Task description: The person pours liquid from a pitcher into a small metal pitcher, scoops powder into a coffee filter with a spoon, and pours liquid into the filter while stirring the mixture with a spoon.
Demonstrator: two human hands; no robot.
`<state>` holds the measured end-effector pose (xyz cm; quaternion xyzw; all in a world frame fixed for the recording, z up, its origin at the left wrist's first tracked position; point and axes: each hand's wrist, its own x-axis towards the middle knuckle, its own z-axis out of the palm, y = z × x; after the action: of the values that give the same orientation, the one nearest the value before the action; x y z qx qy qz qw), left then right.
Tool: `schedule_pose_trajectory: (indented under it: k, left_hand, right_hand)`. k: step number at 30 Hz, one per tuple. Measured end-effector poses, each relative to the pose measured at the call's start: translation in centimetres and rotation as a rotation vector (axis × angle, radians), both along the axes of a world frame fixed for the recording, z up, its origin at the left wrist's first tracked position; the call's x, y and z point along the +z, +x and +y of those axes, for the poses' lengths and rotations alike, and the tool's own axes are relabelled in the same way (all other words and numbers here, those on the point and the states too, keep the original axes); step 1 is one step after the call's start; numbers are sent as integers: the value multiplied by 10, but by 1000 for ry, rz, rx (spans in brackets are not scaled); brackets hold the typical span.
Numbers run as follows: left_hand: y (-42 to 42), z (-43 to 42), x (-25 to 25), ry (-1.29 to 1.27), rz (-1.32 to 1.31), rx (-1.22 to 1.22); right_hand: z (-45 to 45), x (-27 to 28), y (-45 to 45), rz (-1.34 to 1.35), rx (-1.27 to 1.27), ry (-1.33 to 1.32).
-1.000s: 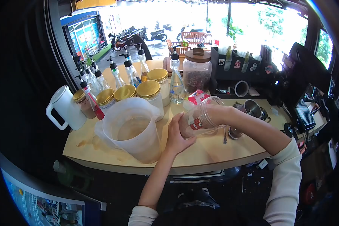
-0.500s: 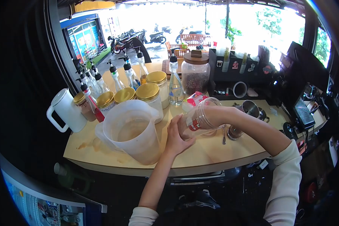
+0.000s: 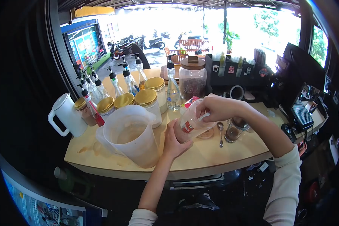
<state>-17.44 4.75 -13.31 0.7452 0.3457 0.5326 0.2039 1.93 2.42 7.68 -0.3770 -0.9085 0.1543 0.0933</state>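
Note:
A clear jar (image 3: pixel 187 126) with a red label leans to the right, and my left hand (image 3: pixel 174 141) is wrapped round its lower part. At the jar's mouth my right hand (image 3: pixel 218 107) pinches a small whitish object (image 3: pixel 204 116), perhaps a scoop handle; its lower end is hidden in the jar. Left of the jar stands a large translucent pitcher (image 3: pixel 148 148) with a cloudy inside. A metal spoon (image 3: pixel 220 135) lies on the wooden counter (image 3: pixel 192 162) to the right, beside a glass (image 3: pixel 232 133) with brown contents.
Several gold-lidded jars (image 3: pixel 146 97) and pump bottles (image 3: pixel 116 83) stand behind the pitcher. A white jug (image 3: pixel 69 115) is at the left. Behind my hands are a wooden-lidded jar (image 3: pixel 192 81) and a black cup organizer (image 3: pixel 229 71). A dark screen (image 3: pixel 303 71) stands at the right.
My right hand has come up out of the jar to its mouth, and the whitish object now shows in its fingers. The jar is tilted more upright, still in my left hand.

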Motion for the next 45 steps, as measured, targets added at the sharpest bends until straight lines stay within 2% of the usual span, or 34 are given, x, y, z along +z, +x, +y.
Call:
schedule_pose_trajectory:
  k: [3,16,22,26,28,33,37,42,45]
  left_hand:
    - [1,-1,-1,-37,-25,-13]
    - [2,-6,3,-40,-11,38]
    - [2,-1,-9,-197,-61,-10]
    - [8,-2,-5,-276,-110,15]
    - [14,-2,-2,-310,-134,-11]
    - [29,-5,0,-359,-181,33]
    - [26,4,-13,-351,-187,-6]
    - [25,5,-17,-325,-202,20]
    - [26,5,-17,-356,-215,7]
  right_hand:
    - [-8,13,7,41,-101,8]
    - [-36,25,53,215,-191,141]
    - [-60,22,95,293,-261,214]
    - [-79,14,133,272,-382,229]
    - [-86,3,152,334,-422,378]
    - [-107,-6,183,248,-617,328]
    - [-110,-22,192,269,-621,389]
    - [-106,-39,199,248,-484,591]
    - [-105,-43,202,250,-517,569]
